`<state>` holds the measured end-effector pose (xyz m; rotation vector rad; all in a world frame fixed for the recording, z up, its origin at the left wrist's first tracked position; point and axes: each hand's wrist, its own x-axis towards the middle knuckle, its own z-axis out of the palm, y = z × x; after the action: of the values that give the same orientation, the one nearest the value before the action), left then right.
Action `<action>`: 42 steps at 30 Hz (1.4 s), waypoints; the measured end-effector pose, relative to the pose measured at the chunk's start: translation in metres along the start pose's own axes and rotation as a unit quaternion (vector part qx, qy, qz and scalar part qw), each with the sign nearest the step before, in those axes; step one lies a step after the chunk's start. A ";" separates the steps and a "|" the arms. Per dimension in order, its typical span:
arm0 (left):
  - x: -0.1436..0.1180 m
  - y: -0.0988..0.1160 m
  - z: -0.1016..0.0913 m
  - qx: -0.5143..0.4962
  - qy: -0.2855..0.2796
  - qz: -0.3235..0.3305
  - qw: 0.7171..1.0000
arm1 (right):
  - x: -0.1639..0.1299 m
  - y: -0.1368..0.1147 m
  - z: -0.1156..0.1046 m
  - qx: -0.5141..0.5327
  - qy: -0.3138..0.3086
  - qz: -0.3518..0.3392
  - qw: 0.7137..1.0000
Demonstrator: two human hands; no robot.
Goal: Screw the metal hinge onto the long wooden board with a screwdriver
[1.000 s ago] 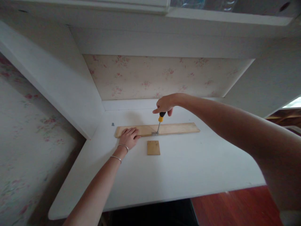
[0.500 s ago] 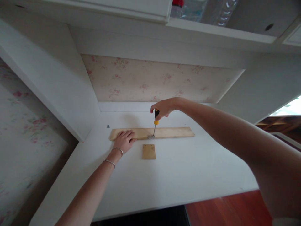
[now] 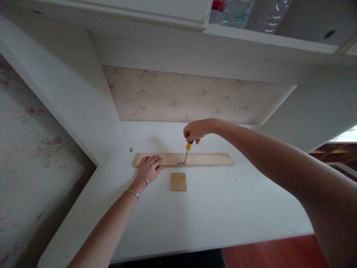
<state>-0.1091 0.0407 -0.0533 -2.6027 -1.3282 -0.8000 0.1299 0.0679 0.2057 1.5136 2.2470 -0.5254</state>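
A long wooden board (image 3: 209, 159) lies across the white desk (image 3: 212, 212). My left hand (image 3: 151, 167) rests flat on the board's left end, fingers spread, two bangles on the wrist. My right hand (image 3: 196, 130) grips the handle of a yellow and black screwdriver (image 3: 188, 147), held nearly upright. Its tip stands on a small metal hinge (image 3: 181, 163) at the board's near edge. A small square wooden piece (image 3: 179, 181) lies just in front of the hinge, apart from the board.
A small screw (image 3: 131, 150) lies on the desk beyond the board's left end. White side panels and a floral back wall enclose the desk. A shelf above holds plastic bottles (image 3: 237, 11). Red wooden floor (image 3: 273, 253) shows at the bottom right.
My right hand has turned on the screwdriver handle, fingers closing around it. The view has shifted slightly. The board, the square piece and my left hand stay where they were.
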 end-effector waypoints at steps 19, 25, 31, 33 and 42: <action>0.000 0.001 -0.003 -0.006 -0.004 -0.005 1.000 | -0.003 -0.002 -0.002 0.027 -0.019 -0.005 0.999; 0.000 0.002 -0.003 -0.011 0.002 -0.010 1.000 | 0.002 -0.002 0.000 -0.034 -0.005 0.027 0.999; 0.001 0.002 -0.004 -0.012 -0.002 -0.002 1.000 | 0.002 0.001 -0.001 -0.036 0.013 0.017 0.999; 0.001 0.001 -0.004 -0.013 -0.002 -0.003 1.000 | 0.003 0.001 -0.001 -0.022 0.002 0.032 0.999; 0.002 0.002 -0.004 -0.010 -0.004 -0.001 1.000 | 0.005 0.004 0.001 -0.008 0.018 0.029 0.999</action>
<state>-0.1080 0.0393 -0.0483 -2.6231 -1.3307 -0.8091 0.1324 0.0730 0.2018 1.5877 2.2211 -0.4652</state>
